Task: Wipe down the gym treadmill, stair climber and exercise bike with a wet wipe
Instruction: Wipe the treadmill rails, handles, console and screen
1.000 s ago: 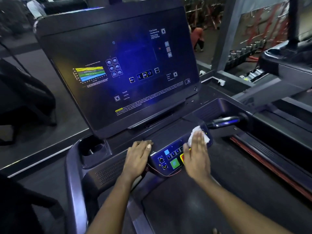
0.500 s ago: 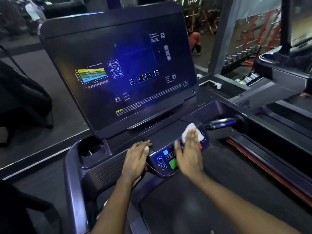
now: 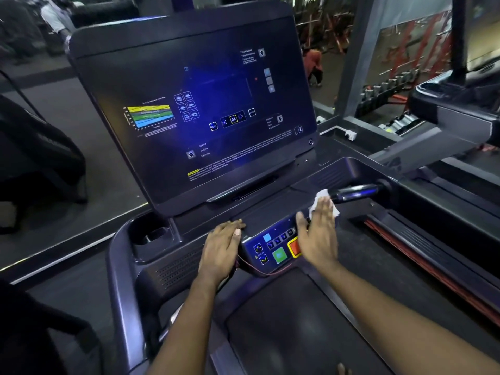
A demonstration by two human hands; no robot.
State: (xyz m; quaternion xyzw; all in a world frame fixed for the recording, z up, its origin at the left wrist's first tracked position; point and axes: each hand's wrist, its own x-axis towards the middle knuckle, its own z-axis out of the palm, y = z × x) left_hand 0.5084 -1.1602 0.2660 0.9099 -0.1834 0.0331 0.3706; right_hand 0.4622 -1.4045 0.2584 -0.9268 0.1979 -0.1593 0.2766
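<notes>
R hand (image 3: 319,236), fingers straight, presses the wipe (image 3: 323,197) flat on the panel's (image 3: 273,250) far right end. L hand (image 3: 220,247) rests flat just left of the panel, holding nothing. Task seems early: only the treadmill (image 3: 119,266) is in work (climber & bike not in view).

The treadmill console (image 3: 270,209) carries my flat left hand (image 3: 221,249) and, on its button panel (image 3: 278,254), the wet wipe (image 3: 322,196) under my right hand (image 3: 319,236).

Both hands (image 3: 221,249) (image 3: 319,236) flat, fingers (image 3: 323,208) straight.
</notes>
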